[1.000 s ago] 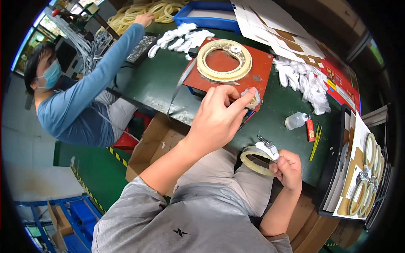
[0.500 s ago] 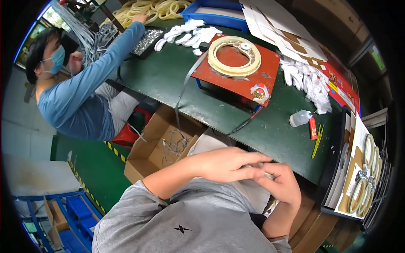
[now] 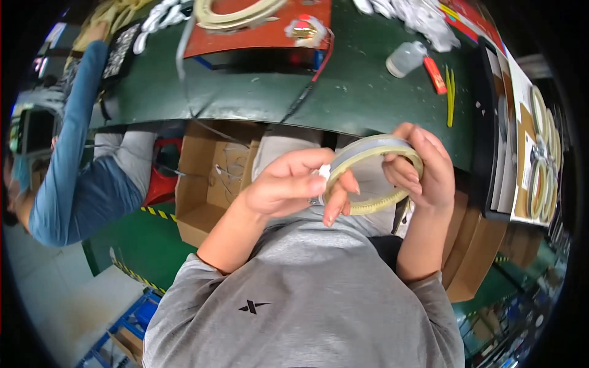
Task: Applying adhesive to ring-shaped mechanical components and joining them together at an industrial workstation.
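Note:
I hold a pale yellow ring-shaped coil (image 3: 374, 208) above my lap, just below the green table's front edge (image 3: 368, 116). My right hand (image 3: 423, 168) grips the ring's right side, fingers curled over its rim. My left hand (image 3: 294, 184) pinches the ring's left side, thumb and forefinger closed on a small white piece (image 3: 323, 172) at the rim. A short metal bit shows under my left fingers.
On the table lie a red board (image 3: 257, 34) with another pale ring, a white bottle (image 3: 405, 58), an orange cutter (image 3: 435, 75) and yellow tweezers (image 3: 450, 98). An open cardboard box (image 3: 215, 184) stands under the table. A person in a blue sleeve (image 3: 73, 141) sits at left. More rings (image 3: 540, 153) lie at right.
My left hand came back from the red board to my lap and closed on the ring. The ring now stands raised between both hands, and my view has dropped lower.

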